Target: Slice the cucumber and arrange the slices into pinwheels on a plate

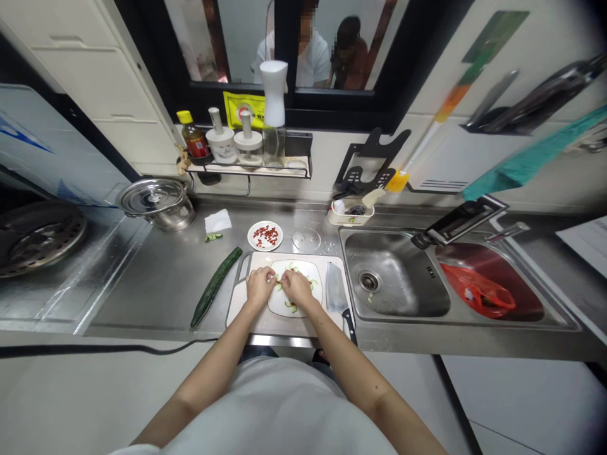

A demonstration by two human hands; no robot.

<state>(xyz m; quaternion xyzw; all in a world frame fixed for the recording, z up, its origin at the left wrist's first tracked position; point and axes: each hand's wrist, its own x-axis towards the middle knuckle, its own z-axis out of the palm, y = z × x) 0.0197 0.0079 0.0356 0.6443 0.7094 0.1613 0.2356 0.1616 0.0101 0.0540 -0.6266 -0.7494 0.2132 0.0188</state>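
Note:
A white plate [284, 308] with green cucumber slices and small red pieces lies on the cutting board [258, 323]. Over its left edge, my left hand [260, 284] has its fingers pinched together near a green slice. My right hand [296, 287] is closed just beside it, above the plate; what it grips is too small to make out. A knife [336, 287] rests on the board's right side. Behind the board stands a small white plate [253, 242] of red pieces. One long cucumber [215, 287] lies left of the board.
Left of the small plate are a white tissue [218, 221] and a lidded steel pot [173, 212]. A double sink [398, 272] with a red bag [478, 294] is on the right. Bottles stand on a wall rack [251, 169]. Two people show in the window.

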